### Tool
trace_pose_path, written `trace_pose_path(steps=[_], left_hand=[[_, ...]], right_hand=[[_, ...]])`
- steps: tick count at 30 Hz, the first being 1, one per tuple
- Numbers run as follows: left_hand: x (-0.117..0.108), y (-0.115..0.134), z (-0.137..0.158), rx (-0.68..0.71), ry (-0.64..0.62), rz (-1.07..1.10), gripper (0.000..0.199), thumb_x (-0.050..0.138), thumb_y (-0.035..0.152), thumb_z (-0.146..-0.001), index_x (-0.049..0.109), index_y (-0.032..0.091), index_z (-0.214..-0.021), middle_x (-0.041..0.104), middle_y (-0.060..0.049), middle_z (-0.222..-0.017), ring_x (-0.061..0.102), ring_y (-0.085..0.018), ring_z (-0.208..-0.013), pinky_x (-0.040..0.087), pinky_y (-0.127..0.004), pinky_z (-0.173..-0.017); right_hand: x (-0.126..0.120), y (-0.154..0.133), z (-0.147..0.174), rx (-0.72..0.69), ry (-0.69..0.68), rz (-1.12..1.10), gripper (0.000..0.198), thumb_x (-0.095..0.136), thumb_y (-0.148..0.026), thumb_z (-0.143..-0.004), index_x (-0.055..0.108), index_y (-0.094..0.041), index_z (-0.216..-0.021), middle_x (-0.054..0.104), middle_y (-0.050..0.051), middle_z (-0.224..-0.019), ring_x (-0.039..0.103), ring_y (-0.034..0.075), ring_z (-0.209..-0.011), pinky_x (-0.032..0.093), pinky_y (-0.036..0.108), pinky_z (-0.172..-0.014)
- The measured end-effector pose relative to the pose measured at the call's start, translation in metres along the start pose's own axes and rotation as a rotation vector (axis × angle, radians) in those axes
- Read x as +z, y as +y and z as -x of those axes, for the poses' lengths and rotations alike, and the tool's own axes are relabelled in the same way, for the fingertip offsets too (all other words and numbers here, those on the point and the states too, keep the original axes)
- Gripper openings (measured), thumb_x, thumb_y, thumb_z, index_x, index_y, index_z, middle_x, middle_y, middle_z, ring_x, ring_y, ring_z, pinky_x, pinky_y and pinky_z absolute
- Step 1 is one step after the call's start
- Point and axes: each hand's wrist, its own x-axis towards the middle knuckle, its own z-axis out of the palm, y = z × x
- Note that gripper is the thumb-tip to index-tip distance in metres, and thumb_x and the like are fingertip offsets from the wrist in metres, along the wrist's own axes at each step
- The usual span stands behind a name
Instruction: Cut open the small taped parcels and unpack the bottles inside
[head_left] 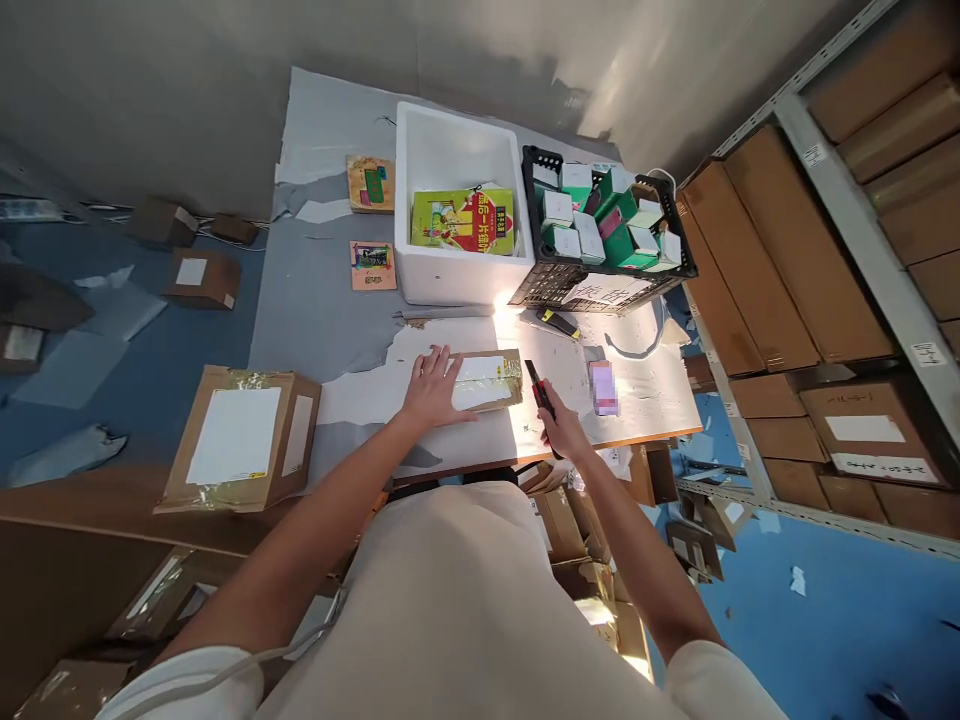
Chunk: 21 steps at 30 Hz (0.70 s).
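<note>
A small taped cardboard box (491, 380) with a white label lies on the worktable. My left hand (431, 390) rests over its left end, fingers spread and thumb stretched along the near edge. In my right hand (564, 428) is a black and red utility knife (538, 385), its front end pointing away from me just right of the box. The fingers are wrapped round its handle. Whether the blade is out is too small to tell.
Behind the box stand a white foam box (465, 278) holding picture books and a black crate (551, 290) of green-and-white packs. A black-yellow tool (559, 323) and a phone (603, 388) lie right. A larger carton (236, 435) sits left; shelving (795, 130) rises right.
</note>
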Motion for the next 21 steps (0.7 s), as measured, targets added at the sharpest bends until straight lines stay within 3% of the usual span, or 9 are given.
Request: trace_pose_path(steps=[5, 11, 17, 21], left_hand=[[0.009, 0.000, 0.005, -0.025, 0.045, -0.006, 0.112, 0.059, 0.076, -0.058, 0.029, 0.012, -0.146, 0.032, -0.021, -0.149, 0.023, -0.038, -0.139, 0.009, -0.051, -0.113], [0.012, -0.002, 0.006, -0.027, 0.096, 0.048, 0.116, 0.061, 0.078, -0.054, 0.032, 0.012, -0.145, 0.037, -0.022, -0.146, 0.027, -0.038, -0.137, 0.008, -0.051, -0.113], [0.009, -0.001, 0.006, -0.029, 0.073, 0.056, 0.118, 0.062, 0.079, -0.052, 0.031, 0.012, -0.145, 0.033, -0.022, -0.148, 0.025, -0.039, -0.138, 0.009, -0.051, -0.113], [0.006, 0.000, 0.005, -0.037, 0.061, 0.051, 0.108, 0.057, 0.076, -0.061, 0.031, 0.013, -0.145, 0.034, -0.020, -0.148, 0.026, -0.038, -0.138, 0.009, -0.051, -0.113]], right_hand=[[0.011, -0.012, 0.000, 0.019, -0.014, 0.033, 0.065, 0.040, -0.027, -0.089, 0.017, -0.030, -0.150, 0.063, -0.003, -0.081, 0.054, 0.006, -0.044, 0.050, 0.020, -0.047], [0.011, -0.013, -0.002, 0.031, 0.070, 0.025, 0.065, 0.039, -0.032, -0.089, 0.017, -0.029, -0.151, 0.062, -0.002, -0.080, 0.054, 0.007, -0.044, 0.051, 0.023, -0.047], [0.008, -0.003, -0.009, 0.013, -0.063, -0.134, 0.068, 0.042, -0.036, -0.088, 0.016, -0.031, -0.150, 0.057, -0.004, -0.077, 0.054, 0.007, -0.045, 0.051, 0.023, -0.044], [-0.004, 0.001, -0.015, -0.018, -0.140, -0.114, 0.066, 0.040, -0.034, -0.089, 0.017, -0.030, -0.150, 0.056, -0.005, -0.070, 0.054, 0.008, -0.044, 0.049, 0.022, -0.043]])
